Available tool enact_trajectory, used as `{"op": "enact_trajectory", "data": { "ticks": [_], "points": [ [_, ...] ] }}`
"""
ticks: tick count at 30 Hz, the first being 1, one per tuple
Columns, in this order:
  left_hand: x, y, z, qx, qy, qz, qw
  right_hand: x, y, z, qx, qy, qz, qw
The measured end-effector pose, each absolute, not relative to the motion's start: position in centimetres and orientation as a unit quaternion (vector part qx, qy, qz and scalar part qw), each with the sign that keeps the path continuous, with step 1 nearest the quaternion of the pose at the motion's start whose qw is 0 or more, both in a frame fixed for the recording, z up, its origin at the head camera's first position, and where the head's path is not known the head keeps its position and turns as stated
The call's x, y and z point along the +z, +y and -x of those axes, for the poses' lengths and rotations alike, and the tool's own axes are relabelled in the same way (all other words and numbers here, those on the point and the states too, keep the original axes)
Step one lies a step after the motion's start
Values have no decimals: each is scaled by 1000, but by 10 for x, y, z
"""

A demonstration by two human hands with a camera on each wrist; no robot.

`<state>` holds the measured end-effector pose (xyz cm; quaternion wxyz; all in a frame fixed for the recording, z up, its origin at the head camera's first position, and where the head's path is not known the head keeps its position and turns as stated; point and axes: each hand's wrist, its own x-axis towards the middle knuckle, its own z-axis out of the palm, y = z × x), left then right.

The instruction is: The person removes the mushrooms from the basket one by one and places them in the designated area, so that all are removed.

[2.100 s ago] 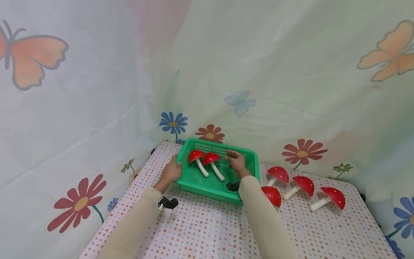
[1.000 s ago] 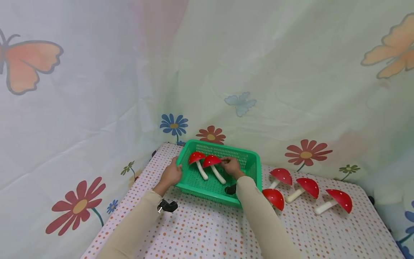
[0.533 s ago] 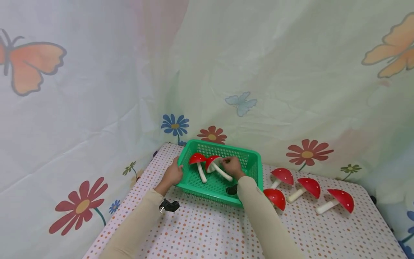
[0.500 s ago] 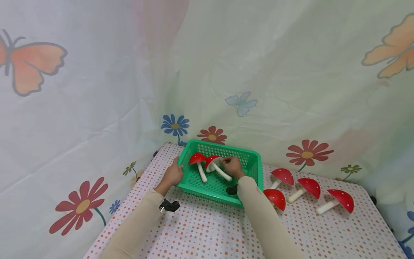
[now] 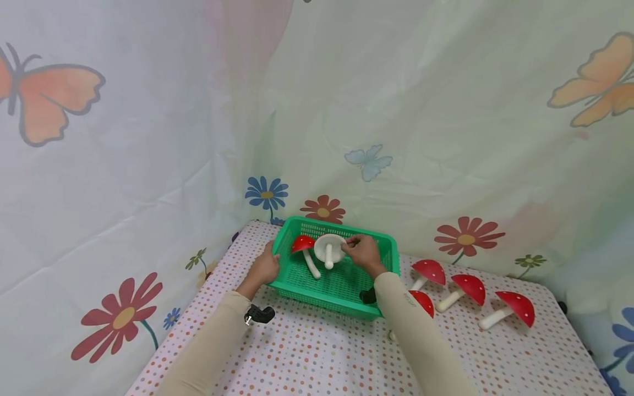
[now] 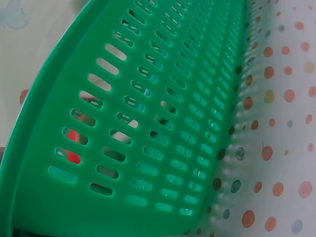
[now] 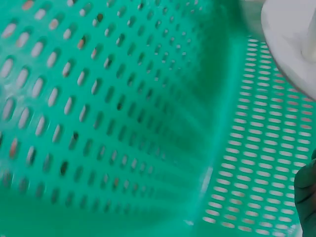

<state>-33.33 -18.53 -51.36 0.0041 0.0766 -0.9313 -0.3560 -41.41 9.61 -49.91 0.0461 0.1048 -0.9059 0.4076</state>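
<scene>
A toy mushroom (image 5: 322, 251) with a red cap is tipped in the green plastic basket (image 5: 317, 297), its white underside and stem facing the camera. My right hand (image 5: 365, 253) pinches the right edge of its cap. To its left lies a second toy mushroom (image 5: 301, 243), red cap up, stem toward the basket's near side. My left hand (image 5: 264, 267) grips the basket's left rim. In the right wrist view, the pale cap underside (image 7: 291, 44) shows at the top right, with part of my hand (image 7: 306, 197) below. Slotted basket wall (image 6: 128, 118) fills most of the left wrist view.
Right of the basket, several more toy mushrooms lie on the dotted tablecloth (image 5: 307, 357): one mushroom (image 5: 428, 271) near the basket, others (image 5: 469, 288) farther right. My right sleeve (image 5: 421, 341) partly covers one mushroom (image 5: 422, 301). A printed cloth wall (image 5: 421, 181) stands behind.
My right hand has reached leftward to the nearer mushroom's cap and turned it, so its white underside now faces the camera. The left hand stays on the basket rim.
</scene>
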Motion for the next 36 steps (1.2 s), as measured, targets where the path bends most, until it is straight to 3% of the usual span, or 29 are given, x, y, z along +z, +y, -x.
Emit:
{"op": "enact_trajectory", "data": {
  "ticks": [10, 21, 27, 36],
  "points": [
    [-512, -185, 330, -367, -927, -79, -5, -447, 144, 371, 402, -899, -120, 126],
    [-502, -186, 324, -378, -923, -65, -18, -429, 259, 305, 352, -905, -58, 232],
    [-499, -187, 322, -384, -921, -62, -30, -439, 323, 260, 257, -919, -7, 298],
    [-495, -189, 323, -380, -922, -65, -43, -486, 368, 229, 151, -945, 15, 289]
  ]
}}
